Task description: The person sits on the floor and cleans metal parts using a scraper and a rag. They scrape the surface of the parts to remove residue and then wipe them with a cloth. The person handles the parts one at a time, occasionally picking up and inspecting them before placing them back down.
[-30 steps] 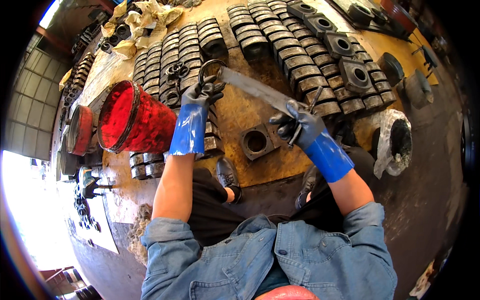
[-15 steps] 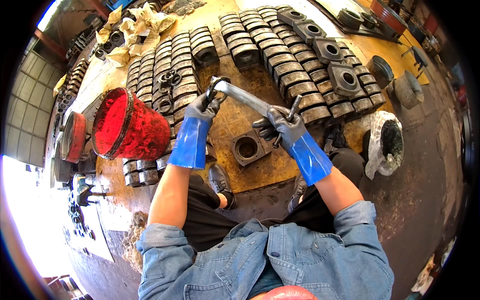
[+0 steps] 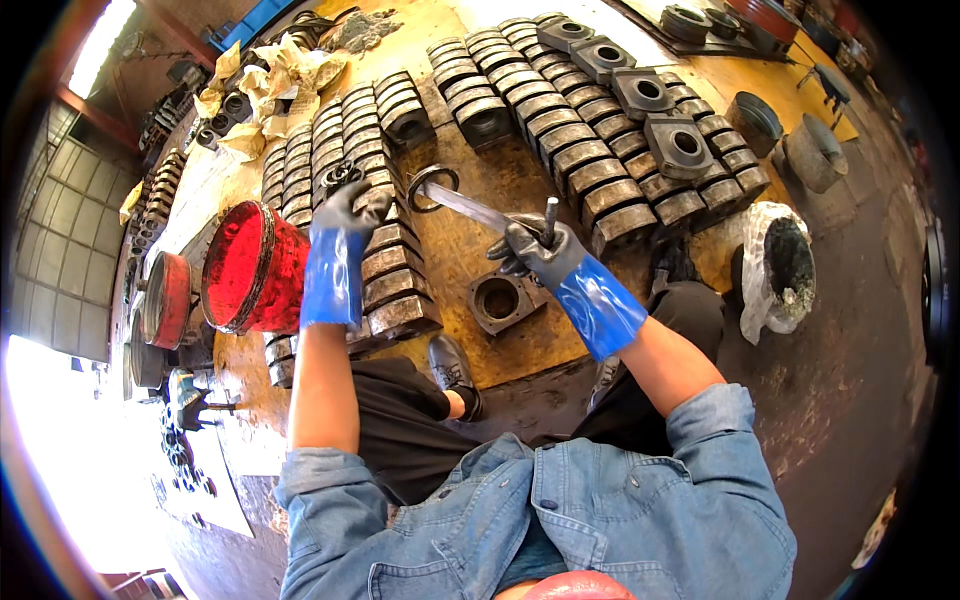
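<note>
My right hand, in a black and blue rubber glove, is closed around a flat metal bar. A dark rod sticks up from the same fist. At the bar's far end is a dark ring, the bar's tip lying across its opening. My left hand, gloved alike, is loosely curled with fingers apart, beside small black rings on the rows of blocks. Nothing shows in it, though its palm side is hidden. Below my right hand a square metal block with a round bore lies on the yellow floor sheet.
Rows of curved metal blocks stand ahead, with square bored blocks on top at right. A red bucket is at left. A plastic-wrapped container stands right; a power tool lies lower left.
My left hand has let go of the ring at the bar's end and moved left to the small black rings. My right hand has shifted slightly left and down with the bar.
</note>
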The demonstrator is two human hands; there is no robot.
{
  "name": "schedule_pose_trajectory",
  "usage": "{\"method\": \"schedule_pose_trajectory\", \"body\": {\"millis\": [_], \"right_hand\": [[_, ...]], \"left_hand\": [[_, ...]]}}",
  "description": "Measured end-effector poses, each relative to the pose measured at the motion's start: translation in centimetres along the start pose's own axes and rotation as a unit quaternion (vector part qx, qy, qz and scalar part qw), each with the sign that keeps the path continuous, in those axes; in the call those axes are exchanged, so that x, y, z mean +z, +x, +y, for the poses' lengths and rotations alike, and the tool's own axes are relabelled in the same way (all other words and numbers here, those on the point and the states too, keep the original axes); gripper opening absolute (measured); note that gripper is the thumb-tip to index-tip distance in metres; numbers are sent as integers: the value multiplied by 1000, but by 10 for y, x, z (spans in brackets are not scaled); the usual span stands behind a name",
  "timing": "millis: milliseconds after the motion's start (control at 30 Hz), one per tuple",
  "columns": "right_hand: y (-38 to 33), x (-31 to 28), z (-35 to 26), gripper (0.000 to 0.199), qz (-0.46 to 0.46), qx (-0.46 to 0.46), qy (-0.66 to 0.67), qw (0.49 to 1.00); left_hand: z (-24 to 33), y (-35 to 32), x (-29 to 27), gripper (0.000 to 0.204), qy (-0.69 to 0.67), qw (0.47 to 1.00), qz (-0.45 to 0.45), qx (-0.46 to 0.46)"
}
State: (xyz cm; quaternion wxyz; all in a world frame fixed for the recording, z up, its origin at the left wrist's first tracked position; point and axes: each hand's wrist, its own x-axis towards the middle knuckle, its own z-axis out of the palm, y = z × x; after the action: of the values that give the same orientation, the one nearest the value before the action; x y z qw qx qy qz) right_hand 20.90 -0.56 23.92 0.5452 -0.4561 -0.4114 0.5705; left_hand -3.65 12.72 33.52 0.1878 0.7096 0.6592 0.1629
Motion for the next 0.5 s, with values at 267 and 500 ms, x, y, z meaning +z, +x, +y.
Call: {"method": "schedule_pose_trajectory", "body": {"millis": [267, 500], "right_hand": [[-2, 3, 14, 20, 15, -88, 7, 996], [16, 2, 68, 9, -16, -103, -19, 994]], "left_hand": [[60, 44, -3, 42, 272, 862, -39, 425], [11, 83, 39, 16, 79, 879, -183, 432]]}}
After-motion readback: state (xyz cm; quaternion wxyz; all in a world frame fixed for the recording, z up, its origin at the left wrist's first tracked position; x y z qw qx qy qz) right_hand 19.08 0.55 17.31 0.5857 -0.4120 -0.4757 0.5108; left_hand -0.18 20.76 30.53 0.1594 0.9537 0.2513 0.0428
